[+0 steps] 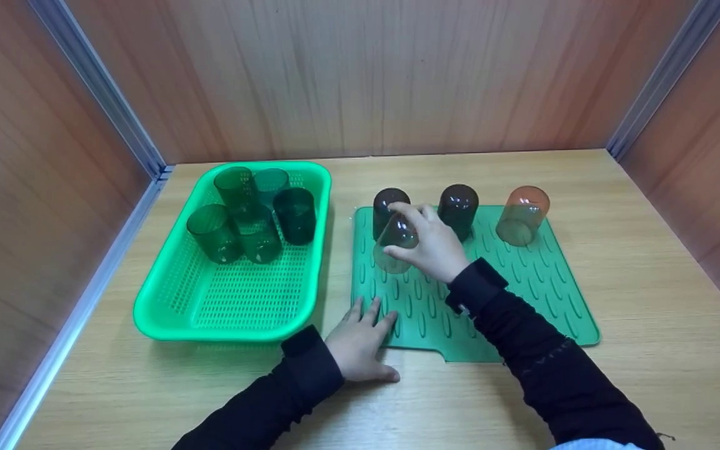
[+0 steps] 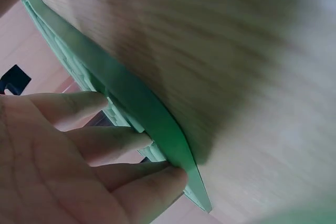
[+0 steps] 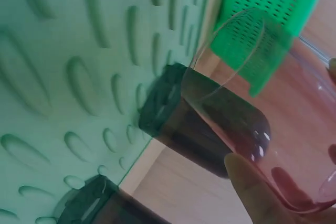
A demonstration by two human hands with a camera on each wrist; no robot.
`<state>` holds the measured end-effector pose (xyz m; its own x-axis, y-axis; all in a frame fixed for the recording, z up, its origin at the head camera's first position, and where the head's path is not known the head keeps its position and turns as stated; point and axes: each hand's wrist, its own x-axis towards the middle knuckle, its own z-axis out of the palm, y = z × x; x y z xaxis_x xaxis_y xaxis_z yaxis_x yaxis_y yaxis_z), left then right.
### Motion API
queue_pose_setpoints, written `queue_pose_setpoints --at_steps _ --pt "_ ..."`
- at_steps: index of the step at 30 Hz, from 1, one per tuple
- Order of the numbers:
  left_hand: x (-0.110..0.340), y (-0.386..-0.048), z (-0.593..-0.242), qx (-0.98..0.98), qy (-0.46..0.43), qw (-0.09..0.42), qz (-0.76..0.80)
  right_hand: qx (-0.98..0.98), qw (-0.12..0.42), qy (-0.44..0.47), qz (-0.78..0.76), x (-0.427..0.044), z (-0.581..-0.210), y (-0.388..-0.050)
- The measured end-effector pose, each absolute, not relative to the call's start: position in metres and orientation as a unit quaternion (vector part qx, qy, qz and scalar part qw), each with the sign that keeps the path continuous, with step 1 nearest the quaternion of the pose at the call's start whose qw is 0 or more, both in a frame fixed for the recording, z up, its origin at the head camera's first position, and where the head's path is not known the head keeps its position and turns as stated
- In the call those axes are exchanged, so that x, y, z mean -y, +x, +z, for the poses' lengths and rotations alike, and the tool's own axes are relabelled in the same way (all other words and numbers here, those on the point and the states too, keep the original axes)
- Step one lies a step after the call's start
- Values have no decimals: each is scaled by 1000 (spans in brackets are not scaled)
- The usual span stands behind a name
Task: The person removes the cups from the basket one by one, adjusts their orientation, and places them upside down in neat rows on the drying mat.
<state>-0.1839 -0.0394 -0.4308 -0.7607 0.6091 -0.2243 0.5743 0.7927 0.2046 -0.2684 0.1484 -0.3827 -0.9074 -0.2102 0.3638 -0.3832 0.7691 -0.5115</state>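
Dark sleeves are seen nearest the camera. By the right hand, a clear cup is gripped upside down, thumb against fingers, over a green mat. By the left hand, laid open with fingers spread, the mat is touched at its 8 o'clock corner. From the clear cup, a dark cup is found at 12, another dark cup at 2, an orange cup nearer 3, a green basket at 9.
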Motion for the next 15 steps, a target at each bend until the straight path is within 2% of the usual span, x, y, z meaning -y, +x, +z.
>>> queue_pose_setpoints --at_steps 15 --pt "39 -184 -429 -937 316 136 62 952 135 174 215 -128 -404 -272"
